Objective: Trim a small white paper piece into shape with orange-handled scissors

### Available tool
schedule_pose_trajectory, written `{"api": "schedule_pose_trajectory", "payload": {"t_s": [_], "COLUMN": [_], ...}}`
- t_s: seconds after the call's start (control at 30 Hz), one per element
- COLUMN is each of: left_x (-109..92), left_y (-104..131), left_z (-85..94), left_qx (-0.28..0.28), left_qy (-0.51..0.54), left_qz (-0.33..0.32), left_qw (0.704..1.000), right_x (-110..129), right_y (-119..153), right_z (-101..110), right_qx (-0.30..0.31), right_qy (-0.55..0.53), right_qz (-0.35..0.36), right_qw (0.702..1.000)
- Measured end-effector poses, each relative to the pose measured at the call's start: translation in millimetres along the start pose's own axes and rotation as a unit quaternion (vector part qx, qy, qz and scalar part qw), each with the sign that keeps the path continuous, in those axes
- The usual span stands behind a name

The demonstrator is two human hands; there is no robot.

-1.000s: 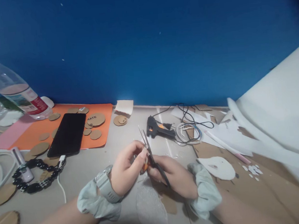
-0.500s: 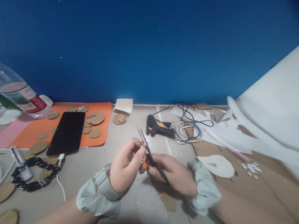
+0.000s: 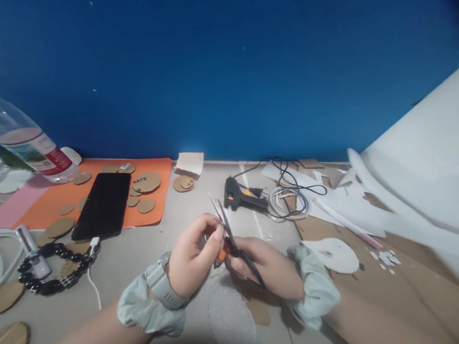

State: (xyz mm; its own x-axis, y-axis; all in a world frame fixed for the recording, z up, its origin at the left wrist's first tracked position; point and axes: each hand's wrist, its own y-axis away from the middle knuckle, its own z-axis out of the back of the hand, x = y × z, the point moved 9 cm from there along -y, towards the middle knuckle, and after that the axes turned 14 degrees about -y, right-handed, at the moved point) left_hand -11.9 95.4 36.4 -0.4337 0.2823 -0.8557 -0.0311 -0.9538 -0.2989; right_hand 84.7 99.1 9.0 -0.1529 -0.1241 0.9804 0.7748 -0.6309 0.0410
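Observation:
My right hand (image 3: 264, 265) is closed around a pair of black-handled scissors (image 3: 239, 250), whose blades point up and away and stand slightly apart. My left hand (image 3: 199, 255) pinches a small piece at the blades; its fingers hide most of it. A bit of orange (image 3: 221, 255) shows between the hands, too covered to name. Below them lies an oval, greyish, speckled piece (image 3: 231, 321), partly over a brown cardboard scrap (image 3: 259, 308).
Beyond my hands rests a black glue gun (image 3: 239, 197) beside coiled cables (image 3: 290, 201). A phone (image 3: 102, 204) and cardboard discs (image 3: 147, 182) lie on orange paper (image 3: 149, 216). A bottle (image 3: 29, 138) stands at left. White paper cutouts (image 3: 335, 255) lie on cardboard at right.
The scissor handles have shifted slightly in my right hand and the blades look a little different in angle. Less of the orange bit shows. My left hand has barely moved.

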Motion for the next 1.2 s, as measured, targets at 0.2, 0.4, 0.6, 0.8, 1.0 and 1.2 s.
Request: {"api": "schedule_pose_trajectory", "payload": {"t_s": [0.2,0.4,0.6,0.8,1.0,1.2], "left_x": [0,0,-1,2,4,1], "left_y": [-1,-1,0,0,1,3], "left_z": [-1.7,-2.1,-1.1,-2.7,-17.2,-24.6], "left_qx": [0.009,0.01,0.004,0.019,0.089,0.126], "left_qy": [0.001,0.011,0.013,0.015,-0.002,-0.036], "left_qz": [-0.004,-0.001,-0.002,0.013,0.017,0.005], "left_qw": [1.0,1.0,1.0,1.0,0.996,0.991], "right_x": [2,-1,-1,-7,-16,-12], "right_y": [-1,0,0,-1,3,5], "right_z": [0,1,1,4,25,33], "right_qx": [-0.003,-0.011,-0.013,-0.042,-0.195,-0.227], "right_qy": [-0.013,-0.019,-0.023,-0.122,-0.253,-0.219], "right_qz": [0.001,-0.002,-0.007,-0.016,-0.029,-0.013], "right_qw": [1.0,1.0,1.0,0.991,0.947,0.949]}}
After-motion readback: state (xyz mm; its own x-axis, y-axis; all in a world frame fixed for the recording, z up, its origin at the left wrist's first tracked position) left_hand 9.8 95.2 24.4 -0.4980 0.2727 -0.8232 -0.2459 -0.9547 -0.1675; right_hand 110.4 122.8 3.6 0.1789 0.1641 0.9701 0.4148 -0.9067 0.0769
